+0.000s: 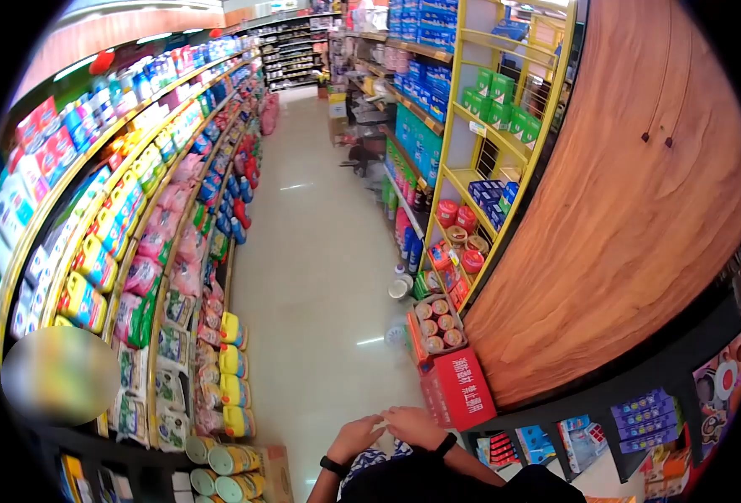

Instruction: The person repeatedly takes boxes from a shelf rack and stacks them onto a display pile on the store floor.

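My left hand (356, 438) is low in the view, in front of my body, its fingers bent toward the right hand. Just beside it, my right hand (415, 426) has its fingertips near or against those of the left. Whether anything small lies between the fingertips cannot be made out. Each wrist wears a dark band. Patterned blue and white cloth shows below the hands. To the right of the right hand stands a red box (458, 390) with white characters, and behind it a carton of round tubs (439, 325).
Long shelves of bottles and bags (144, 226) line the left side. A yellow-framed rack (450, 151) and a wood-grain panel (622, 193) stand at the right. Pale floor (312, 251) runs down the aisle. Yellow-labelled cans (234, 459) are stacked at the lower left.
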